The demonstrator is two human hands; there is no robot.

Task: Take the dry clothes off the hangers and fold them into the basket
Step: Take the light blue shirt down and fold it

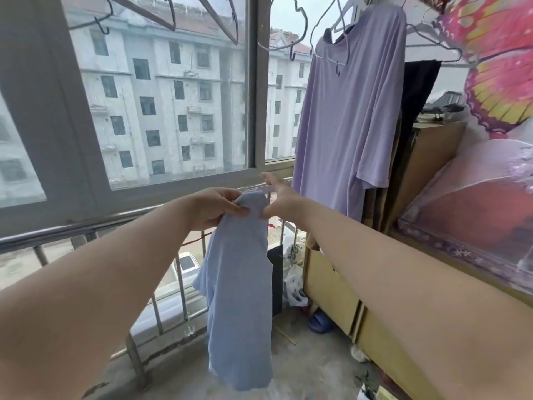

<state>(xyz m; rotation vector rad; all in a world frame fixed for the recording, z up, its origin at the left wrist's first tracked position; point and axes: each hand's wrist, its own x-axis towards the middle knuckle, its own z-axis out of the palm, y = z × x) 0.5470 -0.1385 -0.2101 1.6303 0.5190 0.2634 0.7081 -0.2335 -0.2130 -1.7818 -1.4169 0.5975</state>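
While the left hand (219,207) curls its fingers and thumb round the bunched top of a pale blue garment (242,298), the right hand (278,197) lies just beside it with fingers straight and pointing forward, gripping nothing. Whether its thumb touches the cloth's edge cannot be told. Both bare forearms reach forward, converging near sill height. The blue garment hangs free from the left hand, clear of the floor, in front of a metal railing (86,225). Below lies a bare concrete floor (302,370), with a blue slipper (318,321) and white plastic bags (294,287) near cardboard boxes (331,284) along the right side. Above right, a lilac T-shirt (352,111) hangs on a hanger (341,20), with a dark garment (416,93) behind it. Empty hangers (305,24) hang to its left. A grey-framed window (256,82) faces an apartment block (161,96). A pink butterfly kite (496,62) fills the upper right corner.
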